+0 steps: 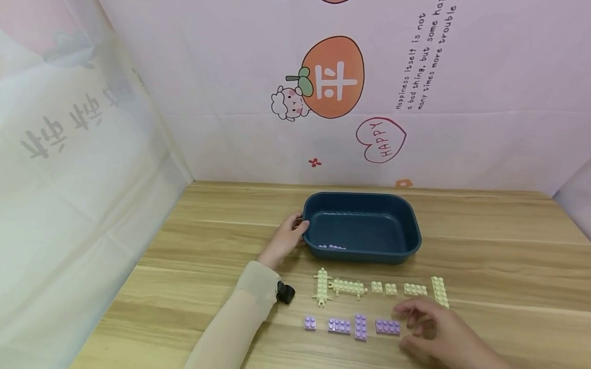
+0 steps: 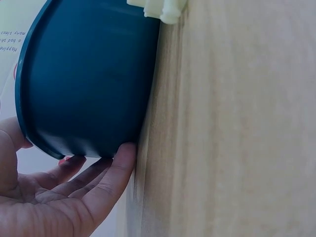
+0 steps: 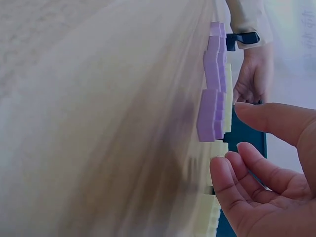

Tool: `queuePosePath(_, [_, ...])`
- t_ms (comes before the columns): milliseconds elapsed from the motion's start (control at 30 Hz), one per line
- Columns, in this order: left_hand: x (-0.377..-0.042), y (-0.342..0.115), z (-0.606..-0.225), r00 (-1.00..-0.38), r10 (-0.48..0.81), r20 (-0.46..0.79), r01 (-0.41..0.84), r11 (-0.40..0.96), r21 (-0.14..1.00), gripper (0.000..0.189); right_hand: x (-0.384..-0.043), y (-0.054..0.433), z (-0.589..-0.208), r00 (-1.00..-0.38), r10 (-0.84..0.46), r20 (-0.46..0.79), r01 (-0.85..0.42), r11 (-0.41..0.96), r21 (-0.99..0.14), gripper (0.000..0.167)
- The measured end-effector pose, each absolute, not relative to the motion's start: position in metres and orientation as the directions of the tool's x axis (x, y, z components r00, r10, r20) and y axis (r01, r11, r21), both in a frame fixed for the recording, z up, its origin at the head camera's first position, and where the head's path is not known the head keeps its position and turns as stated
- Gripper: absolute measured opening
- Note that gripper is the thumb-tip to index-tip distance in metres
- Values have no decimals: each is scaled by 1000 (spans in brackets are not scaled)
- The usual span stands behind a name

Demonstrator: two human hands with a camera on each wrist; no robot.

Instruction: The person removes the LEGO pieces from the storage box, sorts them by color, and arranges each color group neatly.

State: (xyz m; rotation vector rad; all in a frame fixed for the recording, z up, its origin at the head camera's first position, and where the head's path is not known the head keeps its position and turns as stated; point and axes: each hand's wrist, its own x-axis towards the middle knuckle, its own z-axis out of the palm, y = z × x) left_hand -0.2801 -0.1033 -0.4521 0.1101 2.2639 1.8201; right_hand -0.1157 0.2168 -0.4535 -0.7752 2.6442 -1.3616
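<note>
My left hand [image 1: 285,239] grips the left end of a dark blue plastic bin [image 1: 361,257], thumb at the rim and fingers against the outer wall [image 2: 89,79]. Some small purple bricks [image 1: 332,246] show inside the bin's near left corner. My right hand [image 1: 437,334] hovers just right of a purple 2x4 brick [image 1: 387,327], its fingers loosely bent and apart, holding nothing. In the right wrist view this brick [image 3: 210,116] stands near the thumb tip. Left of it lie an upright-turned purple brick [image 1: 361,327], another lengthwise one [image 1: 339,326] and a small square one [image 1: 310,323].
Behind the purple row are pale yellow pieces: two with side clips [image 1: 322,287] [image 1: 349,287], small square bricks [image 1: 377,287], a 2x4 brick [image 1: 415,289] and a longer one [image 1: 440,291] close to my right hand. A printed cloth [image 1: 230,93] walls the wooden table [image 1: 510,260].
</note>
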Motion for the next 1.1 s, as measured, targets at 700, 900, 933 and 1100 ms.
queuePosePath(700, [-282,-107,-453,-968,215,-128,-78,224,971,48,-147,201,-421,-859,-404,314,-483,439,-758,29])
queuePosePath(900, [-280,-105,-452,-969,218,-120,-72,217,974,47,-159,200,-405,-873,-416,256,-431,407,-805,28])
queuePosePath(933, [-280,-105,-452,-969,218,-120,-73,215,974,47,-161,200,-402,-879,-412,239,-413,409,-814,28])
queuePosePath(1100, [-280,-105,-452,-968,220,-124,-76,214,974,47,-172,197,-386,-909,-385,161,-332,434,-838,28])
